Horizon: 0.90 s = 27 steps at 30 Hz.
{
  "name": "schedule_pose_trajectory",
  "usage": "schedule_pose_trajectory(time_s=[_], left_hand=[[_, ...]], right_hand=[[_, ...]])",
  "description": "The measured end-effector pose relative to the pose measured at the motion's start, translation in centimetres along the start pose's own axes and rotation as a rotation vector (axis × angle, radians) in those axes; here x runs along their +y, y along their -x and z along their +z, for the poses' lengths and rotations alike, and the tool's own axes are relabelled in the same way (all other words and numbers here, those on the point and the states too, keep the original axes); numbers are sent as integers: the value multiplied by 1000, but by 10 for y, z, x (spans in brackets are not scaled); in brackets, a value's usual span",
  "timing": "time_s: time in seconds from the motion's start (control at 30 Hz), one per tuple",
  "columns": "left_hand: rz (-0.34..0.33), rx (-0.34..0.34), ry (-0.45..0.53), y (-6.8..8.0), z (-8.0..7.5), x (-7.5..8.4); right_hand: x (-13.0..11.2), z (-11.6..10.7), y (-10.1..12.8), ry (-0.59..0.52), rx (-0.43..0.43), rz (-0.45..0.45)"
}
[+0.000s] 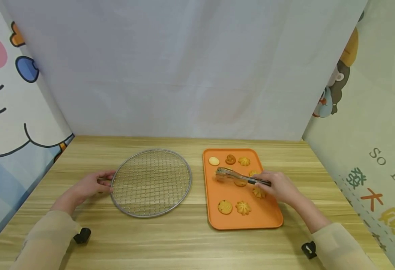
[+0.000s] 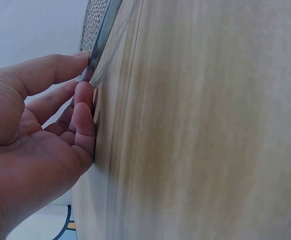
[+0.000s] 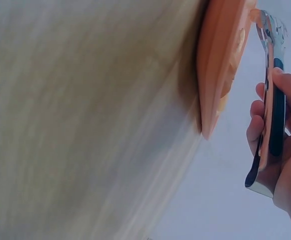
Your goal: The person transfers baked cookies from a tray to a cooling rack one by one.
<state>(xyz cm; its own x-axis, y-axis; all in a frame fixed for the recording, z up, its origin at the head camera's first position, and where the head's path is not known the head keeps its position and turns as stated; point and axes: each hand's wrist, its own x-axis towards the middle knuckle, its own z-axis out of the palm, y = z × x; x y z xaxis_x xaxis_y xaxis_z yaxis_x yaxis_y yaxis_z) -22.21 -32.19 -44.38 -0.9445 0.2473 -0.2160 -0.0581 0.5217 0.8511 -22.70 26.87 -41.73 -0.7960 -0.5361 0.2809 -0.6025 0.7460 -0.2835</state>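
An orange tray (image 1: pixel 268 219) (image 3: pixel 213 65) lies on the wooden table (image 1: pixel 183 243) with several cookies (image 1: pixel 225 206) on it. My right hand (image 1: pixel 278 187) (image 3: pixel 280 150) grips metal tongs (image 1: pixel 238 176) (image 3: pixel 271 95) with dark handles; their tips hover over the tray's middle, near a cookie (image 1: pixel 240 183). A round wire rack (image 1: pixel 151 182) (image 2: pixel 96 30) lies left of the tray. My left hand (image 1: pixel 89 185) (image 2: pixel 40 130) rests at its left rim, fingertips touching the metal edge, fingers fairly straight.
White panels close off the back; cartoon-printed panels stand at left and right. Bare wood (image 1: pixel 183 243) runs in front of the rack and tray. Small black wrist cameras sit by my sleeves (image 1: pixel 81 235) (image 1: pixel 309 249).
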Motion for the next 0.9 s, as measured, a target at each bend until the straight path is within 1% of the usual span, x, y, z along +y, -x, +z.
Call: schedule_pose_trajectory(time_s=[0.23, 0.43, 0.57, 0.77, 0.9], left_hand=[[0, -1, 9, -1, 0, -2], [3, 7, 7, -4, 0, -6], [-3, 10, 6, -3, 0, -6], [-17, 7, 21, -2, 0, -2], [-20, 9, 21, -1, 0, -2]], right_hand=[[-4, -5, -4, -43, -16, 17], [-13, -11, -13, -59, -40, 22], [-23, -16, -23, -57, -54, 13], [-44, -25, -40, -27, -100, 4], [-59, -26, -54, -41, -112, -28]])
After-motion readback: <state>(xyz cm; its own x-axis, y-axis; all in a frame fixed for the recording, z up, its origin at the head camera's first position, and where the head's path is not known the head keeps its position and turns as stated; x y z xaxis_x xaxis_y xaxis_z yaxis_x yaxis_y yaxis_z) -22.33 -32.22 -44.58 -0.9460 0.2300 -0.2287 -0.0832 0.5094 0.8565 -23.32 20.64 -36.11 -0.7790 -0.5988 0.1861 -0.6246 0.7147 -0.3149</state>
